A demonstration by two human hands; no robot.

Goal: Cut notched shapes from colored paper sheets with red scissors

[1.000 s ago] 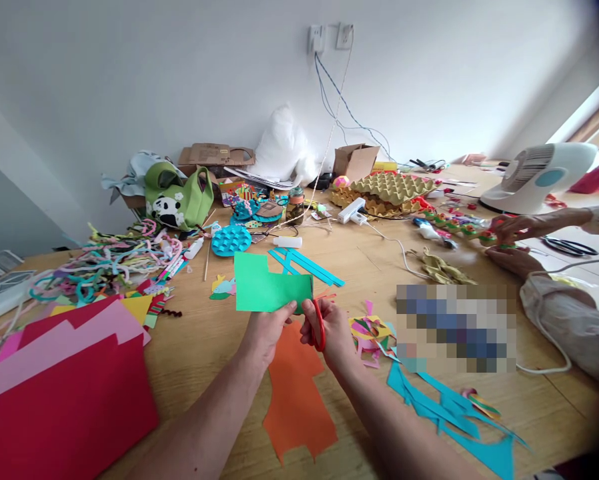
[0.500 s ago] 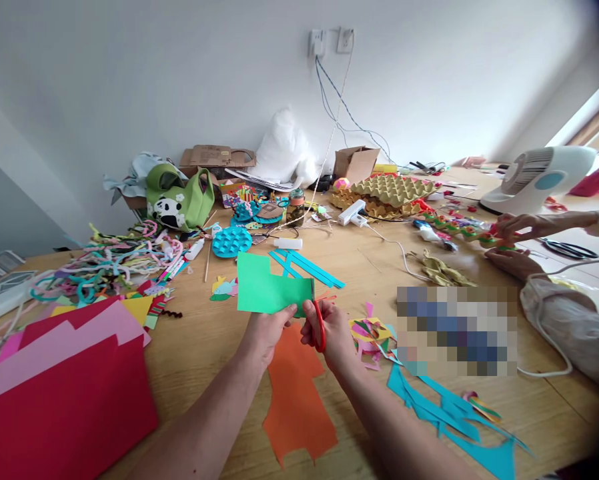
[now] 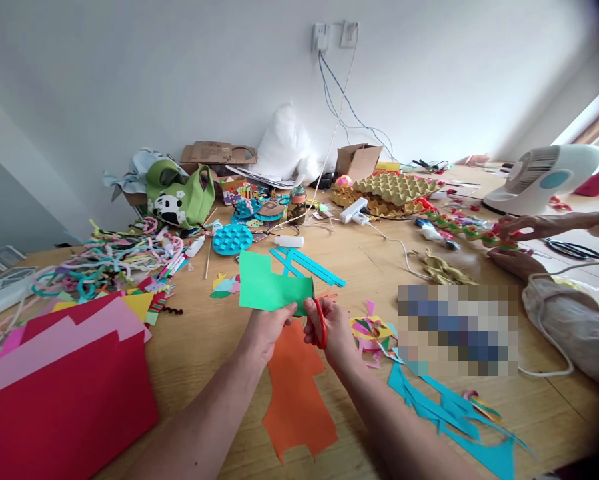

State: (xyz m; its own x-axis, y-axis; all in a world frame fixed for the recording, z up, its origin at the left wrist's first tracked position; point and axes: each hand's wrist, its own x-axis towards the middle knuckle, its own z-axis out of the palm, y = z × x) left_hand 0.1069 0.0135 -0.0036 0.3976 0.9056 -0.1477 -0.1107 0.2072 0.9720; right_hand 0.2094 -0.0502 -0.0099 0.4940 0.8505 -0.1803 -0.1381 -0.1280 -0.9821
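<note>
My left hand [image 3: 272,328] pinches the lower edge of a green sheet of paper [image 3: 269,283], which has a notch cut out of its upper side. Red-handled scissors [image 3: 320,323] are in my right hand [image 3: 332,327], their blades at the right edge of the green paper. Whether the blades are parted is hard to make out. Below my hands an orange paper cutout [image 3: 299,400] lies on the table. Just beyond the green sheet are blue paper strips [image 3: 314,267]. Colourful paper scraps [image 3: 372,330] lie to the right of my right hand.
Red and pink sheets [image 3: 79,393] are stacked at the left, near a heap of pipe cleaners [image 3: 114,257]. Blue offcuts [image 3: 454,413] lie front right. A co-worker's hands [image 3: 519,243] handle a decorated strip beside a fan [image 3: 544,177]. A white cable [image 3: 404,250] crosses the table.
The green paper sits marginally lower and further right against the table, with both hands in nearly the same place. The whole view has shifted slightly.
</note>
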